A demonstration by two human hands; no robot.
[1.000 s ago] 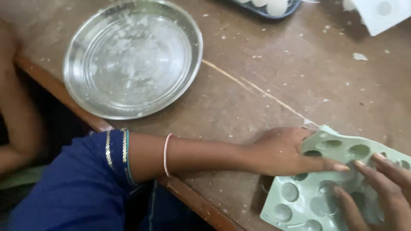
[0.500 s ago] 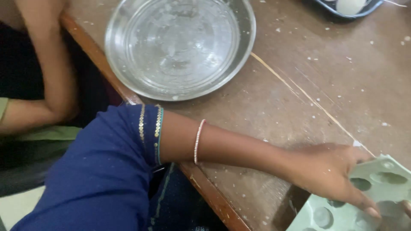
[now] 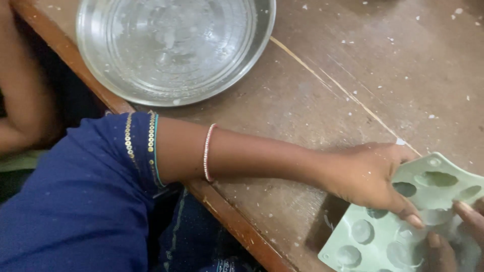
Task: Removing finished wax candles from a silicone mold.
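A pale green silicone mould (image 3: 375,239) with several round cavities lies tilted at the lower right of the brown wooden table (image 3: 353,65). My left hand (image 3: 365,174) grips its left edge, thumb pressed across a cavity. My right hand (image 3: 461,234) shows only partly at the right edge, fingers on the mould's right side. My left arm wears a blue sleeve with gold trim and a thin bracelet.
A wide steel plate (image 3: 171,45) holding water sits at the upper left near the table's edge (image 3: 237,221). White crumbs speckle the tabletop. Another person's bare arm (image 3: 22,100) rests at the far left, off the table.
The view has shifted left and down, so the plate sits higher and the mould slid to the lower right corner. My right hand is mostly out of frame now. My left hand still holds the mould.
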